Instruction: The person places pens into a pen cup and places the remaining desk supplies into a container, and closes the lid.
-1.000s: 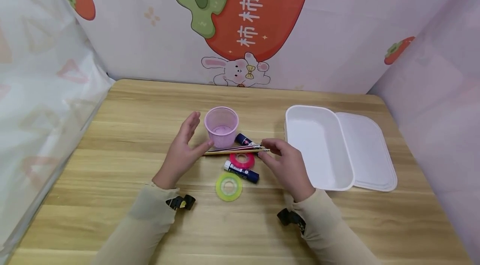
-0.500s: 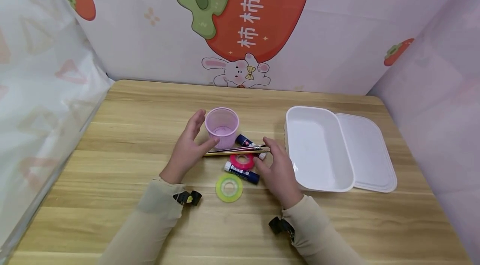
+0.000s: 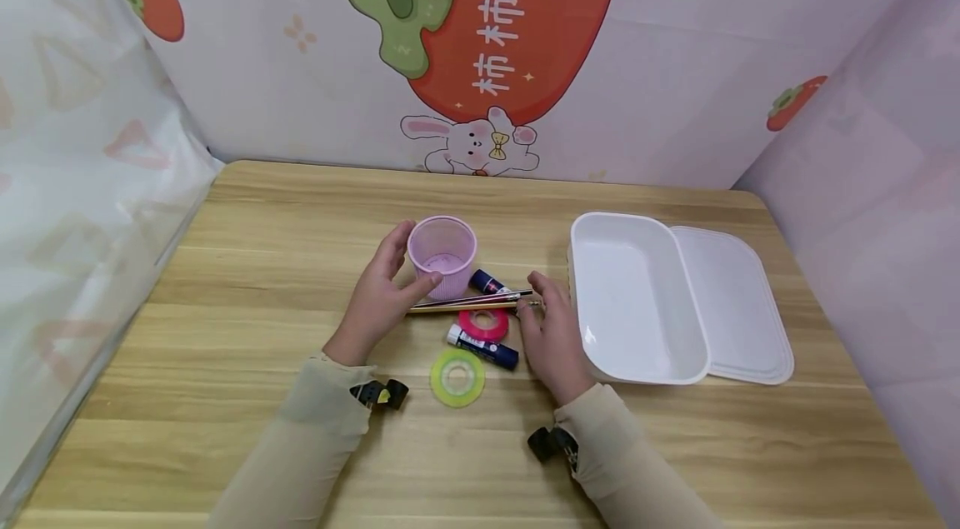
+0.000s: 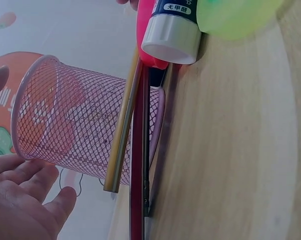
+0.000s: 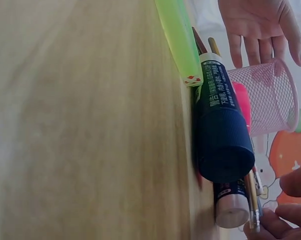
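Note:
A pink mesh pen cup (image 3: 459, 281) stands upright, with my left hand (image 3: 373, 297) beside it, fingers along its left side and thumb across its front. In the left wrist view those fingers lie loosely extended by the rim. Several thin paintbrushes (image 3: 468, 306) lie in front of the cup across a pink tape roll (image 3: 497, 331). My right hand (image 3: 553, 337) is at their right ends, thumb and fingers apart; the right wrist view shows fingertips right by a brush ferrule (image 5: 256, 220). One glue stick (image 3: 486, 347) lies nearer me, another glue stick (image 3: 486, 281) partly under the brushes.
A yellow-green tape roll (image 3: 438, 379) lies flat at the front of the group. To the right stands an uncovered white plastic box (image 3: 637, 296), its lid (image 3: 742, 304) flat beside it. A printed cloth (image 3: 675, 96) hangs behind the wooden table (image 3: 300, 204).
My left hand has moved slightly right, closer round the cup. The right hand has shifted left and its thumb has moved up toward the brush ends.

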Demonstrator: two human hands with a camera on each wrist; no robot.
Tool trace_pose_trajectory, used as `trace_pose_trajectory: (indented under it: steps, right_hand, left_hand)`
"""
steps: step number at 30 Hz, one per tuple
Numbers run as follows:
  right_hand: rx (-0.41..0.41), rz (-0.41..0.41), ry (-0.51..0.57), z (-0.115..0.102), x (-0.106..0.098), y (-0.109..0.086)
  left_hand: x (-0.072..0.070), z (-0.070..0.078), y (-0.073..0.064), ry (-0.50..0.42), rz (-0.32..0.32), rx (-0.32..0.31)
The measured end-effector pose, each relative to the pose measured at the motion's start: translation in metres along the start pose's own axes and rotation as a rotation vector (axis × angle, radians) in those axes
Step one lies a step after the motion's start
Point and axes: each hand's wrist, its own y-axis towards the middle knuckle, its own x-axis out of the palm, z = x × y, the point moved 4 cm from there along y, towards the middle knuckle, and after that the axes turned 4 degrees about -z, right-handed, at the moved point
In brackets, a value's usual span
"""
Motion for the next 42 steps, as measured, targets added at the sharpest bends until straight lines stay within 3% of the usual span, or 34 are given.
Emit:
trace_pose_trajectory:
  steps: [19, 34, 42]
  right_hand:
    - [0.143, 0.029, 0.116, 0.015, 0.008, 0.015]
    - [0.124, 0.070, 0.152, 0.013, 0.007, 0.015]
    - [0.065, 0.120, 0.199, 0.006, 0.005, 0.014]
  left_hand:
    - [0.002, -0.002, 0.000, -0.005, 0.001, -0.027]
    - [0.005, -0.005, 0.004, -0.009, 0.004, -0.035]
    - [0.006, -0.007, 0.004, -0.007, 0.000, -0.036]
